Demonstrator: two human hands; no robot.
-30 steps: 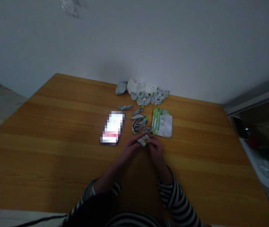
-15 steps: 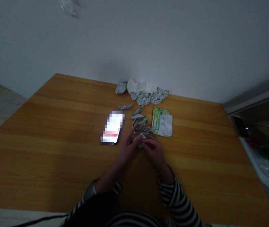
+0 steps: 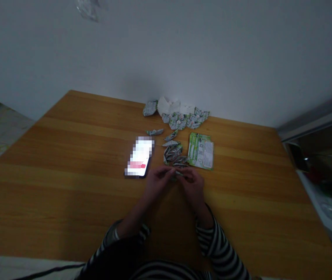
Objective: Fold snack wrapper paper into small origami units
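- Near the middle of the wooden counter (image 3: 66, 202), the left hand (image 3: 157, 182) and right hand (image 3: 193, 183) meet fingertip to fingertip over a small piece of printed paper (image 3: 179, 173).
- Each grip is pinched on that piece, the left from one end and the right from the other; the fingers hide most of it, so I can't make out its folds.
- Just beyond the fingers lies a cluster of folded paper bits (image 3: 173, 153), with a few slimmer ones farther back.
- To the right of the cluster sits a flat stack of green-and-white sheets (image 3: 201, 151).
- On the other side, near the left hand, a phone (image 3: 139, 158) lies face up, its lit screen blurred out.
- Along the wall (image 3: 154, 50) rest white and printed folded shapes (image 3: 177, 120).
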